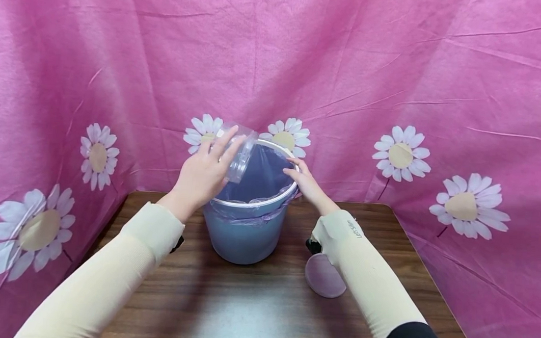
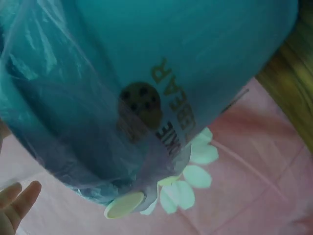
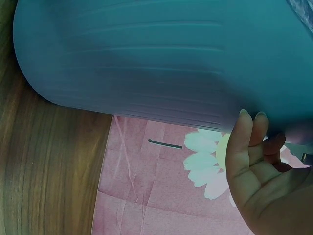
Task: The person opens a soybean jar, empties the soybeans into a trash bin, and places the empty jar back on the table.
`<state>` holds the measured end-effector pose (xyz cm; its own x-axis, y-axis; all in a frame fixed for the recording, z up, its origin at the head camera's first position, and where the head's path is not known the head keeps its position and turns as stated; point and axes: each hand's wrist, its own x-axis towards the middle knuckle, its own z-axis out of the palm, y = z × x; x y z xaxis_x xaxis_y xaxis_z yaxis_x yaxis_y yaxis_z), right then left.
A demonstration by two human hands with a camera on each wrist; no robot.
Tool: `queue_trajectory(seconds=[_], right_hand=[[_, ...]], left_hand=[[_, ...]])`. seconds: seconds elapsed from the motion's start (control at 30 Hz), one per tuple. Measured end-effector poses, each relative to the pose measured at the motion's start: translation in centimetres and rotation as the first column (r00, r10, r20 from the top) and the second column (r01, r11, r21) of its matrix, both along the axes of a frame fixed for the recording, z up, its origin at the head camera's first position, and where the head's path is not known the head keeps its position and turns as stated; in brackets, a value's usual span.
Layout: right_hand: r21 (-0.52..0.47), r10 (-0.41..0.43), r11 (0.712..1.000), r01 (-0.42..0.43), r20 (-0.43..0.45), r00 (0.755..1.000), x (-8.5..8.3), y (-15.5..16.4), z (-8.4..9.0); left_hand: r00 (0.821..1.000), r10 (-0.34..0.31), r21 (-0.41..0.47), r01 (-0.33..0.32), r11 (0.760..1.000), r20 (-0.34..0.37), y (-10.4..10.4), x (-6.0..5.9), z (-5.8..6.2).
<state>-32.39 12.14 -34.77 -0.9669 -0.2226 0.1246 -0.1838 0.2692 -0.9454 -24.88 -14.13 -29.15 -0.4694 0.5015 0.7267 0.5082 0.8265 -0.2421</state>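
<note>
In the head view my left hand holds a clear plastic container, tilted over the left side of a blue trash bin. The hand's fingers lie spread along the container's side. My right hand grips the bin's white rim at the right, fingertips reaching over it. From the right wrist view, fingers of that hand bend against the bin's outer wall. A translucent purple bag lines the bin and folds down over its outside. Left fingertips show at the lower left of the left wrist view.
A round, pale pinkish disc lies on the wooden table below the right forearm. Pink cloth with white daisies hangs behind and at both sides of the table.
</note>
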Motion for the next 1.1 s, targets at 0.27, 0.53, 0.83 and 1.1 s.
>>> queue_trajectory(seconds=[0.27,0.53,0.83,1.1], right_hand=[[0.013,-0.005,1.000,0.004,0.028,1.000,0.2,0.0,0.1],[-0.005,-0.003,1.000,0.003,-0.001,1.000,0.0,-0.1,0.1],[-0.013,0.002,1.000,-0.002,-0.013,1.000,0.0,0.0,0.1],[0.029,-0.013,1.000,0.012,0.022,1.000,0.1,0.1,-0.1]], left_hand=[[0.982,0.071,0.218,-0.109,0.970,0.175,-0.1,0.8,-0.1],[0.941,0.029,0.479,-0.199,0.855,0.338,-0.1,1.9,-0.6],[0.920,0.000,0.620,-0.264,0.739,0.392,0.1,3.4,-1.4],[0.918,-0.060,0.712,-0.261,0.652,0.391,0.5,5.7,-2.5]])
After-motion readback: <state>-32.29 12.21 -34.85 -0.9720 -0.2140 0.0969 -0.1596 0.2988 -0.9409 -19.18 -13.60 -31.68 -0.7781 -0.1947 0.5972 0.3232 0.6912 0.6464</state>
